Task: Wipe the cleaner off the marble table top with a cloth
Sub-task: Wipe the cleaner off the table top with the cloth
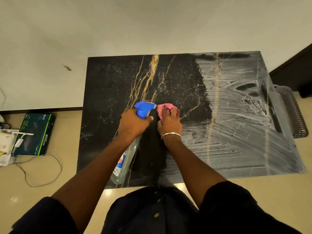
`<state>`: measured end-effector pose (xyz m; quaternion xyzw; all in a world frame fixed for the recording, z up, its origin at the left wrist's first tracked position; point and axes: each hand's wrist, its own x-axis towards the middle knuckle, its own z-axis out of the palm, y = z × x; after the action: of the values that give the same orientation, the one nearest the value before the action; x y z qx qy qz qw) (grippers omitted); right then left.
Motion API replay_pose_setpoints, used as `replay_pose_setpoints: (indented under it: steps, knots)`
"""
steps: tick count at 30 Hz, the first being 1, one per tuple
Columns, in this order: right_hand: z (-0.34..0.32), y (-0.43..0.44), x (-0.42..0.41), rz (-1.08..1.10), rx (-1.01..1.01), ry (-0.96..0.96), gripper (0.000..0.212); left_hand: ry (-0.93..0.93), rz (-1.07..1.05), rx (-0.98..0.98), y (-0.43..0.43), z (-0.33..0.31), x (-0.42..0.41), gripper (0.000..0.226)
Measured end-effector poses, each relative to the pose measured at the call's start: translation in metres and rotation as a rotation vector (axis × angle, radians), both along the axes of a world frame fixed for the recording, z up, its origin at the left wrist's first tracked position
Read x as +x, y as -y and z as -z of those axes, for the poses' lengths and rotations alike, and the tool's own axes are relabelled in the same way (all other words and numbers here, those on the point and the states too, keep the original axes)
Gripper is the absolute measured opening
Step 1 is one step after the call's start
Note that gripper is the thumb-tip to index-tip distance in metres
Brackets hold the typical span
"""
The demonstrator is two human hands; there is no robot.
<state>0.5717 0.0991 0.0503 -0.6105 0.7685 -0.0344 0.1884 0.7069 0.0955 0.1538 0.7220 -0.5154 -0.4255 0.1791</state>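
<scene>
A black marble table top with gold veins fills the middle of the view. Its right half carries white smeared cleaner in streaks; the left half looks dark and mostly clean. My left hand grips a clear spray bottle with a blue trigger head, held over the table's near middle. My right hand is closed on a bunched pink cloth, pressed near the table's centre at the edge of the smeared area. A metal bangle sits on that wrist.
A white wall stands behind the table. On the beige floor to the left lie a dark green box, white packaging and a loose cable. A dark perforated basket sits by the table's right edge, with dark furniture beyond.
</scene>
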Motion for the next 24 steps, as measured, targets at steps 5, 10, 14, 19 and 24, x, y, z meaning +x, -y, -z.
replay_pose_setpoints:
  steps: [5,10,14,19,24]
  knots:
    - [-0.001,-0.005,-0.001,-0.185,0.013,-0.030,0.061,0.019,0.002,-0.001,-0.011,0.001,0.006,0.023]
    - [0.003,-0.009,-0.078,0.057,-0.037,-0.082,0.055,-0.027,-0.003,-0.001,-0.013,0.001,0.005,0.024]
    - [0.007,-0.013,-0.139,0.286,-0.076,-0.105,0.056,-0.035,-0.006,-0.023,-0.010,0.003,0.000,0.025]
    - [0.006,-0.012,-0.128,0.382,-0.065,-0.114,0.056,-0.033,-0.049,-0.034,-0.010,0.002,-0.009,0.030]
    - [0.001,-0.020,-0.052,0.088,-0.029,-0.064,0.058,-0.020,-0.068,-0.007,-0.018,0.000,-0.015,0.025]
